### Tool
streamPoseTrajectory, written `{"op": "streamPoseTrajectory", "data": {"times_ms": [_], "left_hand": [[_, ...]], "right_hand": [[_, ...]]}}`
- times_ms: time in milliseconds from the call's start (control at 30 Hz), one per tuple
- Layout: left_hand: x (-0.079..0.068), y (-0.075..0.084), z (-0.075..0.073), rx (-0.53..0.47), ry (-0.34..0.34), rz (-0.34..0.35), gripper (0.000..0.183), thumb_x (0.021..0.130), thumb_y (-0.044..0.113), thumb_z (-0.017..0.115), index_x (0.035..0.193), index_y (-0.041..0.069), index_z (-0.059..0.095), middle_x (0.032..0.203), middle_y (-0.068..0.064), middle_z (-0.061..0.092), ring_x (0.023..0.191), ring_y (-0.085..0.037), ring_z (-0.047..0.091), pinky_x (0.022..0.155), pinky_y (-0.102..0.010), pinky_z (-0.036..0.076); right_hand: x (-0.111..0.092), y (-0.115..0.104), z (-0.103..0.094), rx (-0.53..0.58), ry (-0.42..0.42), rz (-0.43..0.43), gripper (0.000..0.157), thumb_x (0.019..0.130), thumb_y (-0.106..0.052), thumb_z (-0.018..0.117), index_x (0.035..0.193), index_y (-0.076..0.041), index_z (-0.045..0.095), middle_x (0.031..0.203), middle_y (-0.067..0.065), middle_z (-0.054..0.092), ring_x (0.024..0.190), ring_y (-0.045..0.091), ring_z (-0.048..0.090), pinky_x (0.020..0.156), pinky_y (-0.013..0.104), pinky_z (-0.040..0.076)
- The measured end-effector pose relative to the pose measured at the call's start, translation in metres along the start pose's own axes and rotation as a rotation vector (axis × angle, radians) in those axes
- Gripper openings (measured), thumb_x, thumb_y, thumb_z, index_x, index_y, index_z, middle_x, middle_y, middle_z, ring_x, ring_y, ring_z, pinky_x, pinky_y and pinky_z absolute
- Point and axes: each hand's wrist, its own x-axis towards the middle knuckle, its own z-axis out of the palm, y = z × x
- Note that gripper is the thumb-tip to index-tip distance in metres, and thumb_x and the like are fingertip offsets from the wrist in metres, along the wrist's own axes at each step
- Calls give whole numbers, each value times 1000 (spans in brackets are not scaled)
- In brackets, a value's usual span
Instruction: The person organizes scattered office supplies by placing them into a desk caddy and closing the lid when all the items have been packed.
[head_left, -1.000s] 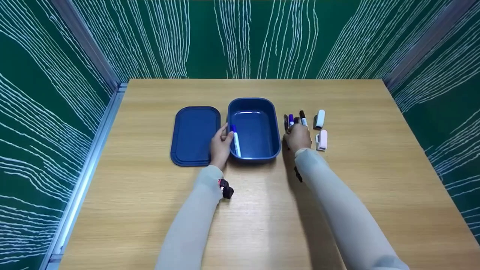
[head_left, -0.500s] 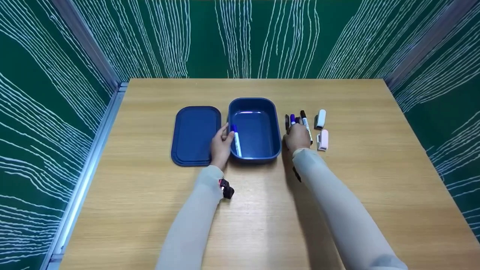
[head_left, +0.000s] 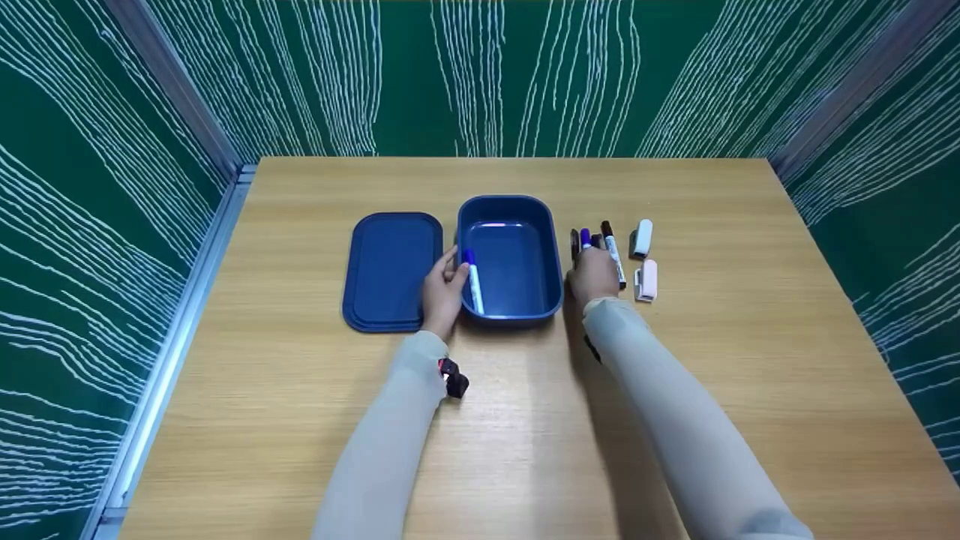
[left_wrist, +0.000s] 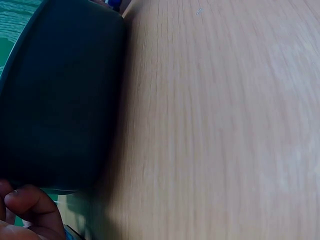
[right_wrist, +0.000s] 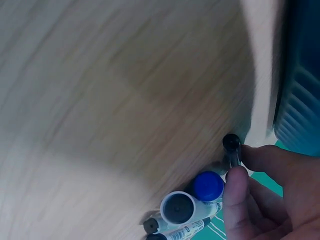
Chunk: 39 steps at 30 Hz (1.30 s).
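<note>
Pale wood-grain tabletop (head_left: 487,450), green walls (head_left: 405,90) with white squiggly lines around it. Your right hand (head_left: 595,274) has shifted a touch left over the last second, baring the full length of the white, black-capped cylindrical marker (head_left: 613,259); my read: grip settling on one pen, nothing carried yet. Your thumb and forefinger pinch that slim pen with a black end and clear-looking barrel (right_wrist: 231,143), last in the row, on the side of the deep blue plastic box (head_left: 517,270). Your fingers hide most of it; can't tell if it's off the wood. Your left hand (head_left: 441,296) rests at the box's left wall, fingers fairly straight, loosely apart. One white marker with a blue cap (head_left: 475,289) already lies inside, along that wall.
</note>
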Motion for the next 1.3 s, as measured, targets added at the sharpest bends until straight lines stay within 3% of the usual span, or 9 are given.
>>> {"op": "streamPoseTrajectory", "data": {"times_ms": [467, 1300], "left_hand": [[0, 0, 0, -17, -13, -36, 44, 98, 22, 62, 141, 17, 56, 100, -7, 65, 86, -14, 57, 77, -26, 47], [0, -1, 1, -41, -9, 5, 44, 97, 18, 62, 140, 12, 56, 100, -8, 64, 80, -10, 52, 74, -25, 44]], "right_hand": [[-1, -7, -1, -36, -12, 16, 19, 87, 1, 54, 94, 9, 70, 100, 31, 68, 91, 45, 67, 79, 55, 52], [-2, -2, -1, 58, -49, 33, 8, 82, 2, 60, 77, 3, 66, 88, 22, 70, 78, 32, 64, 76, 50, 52]]}}
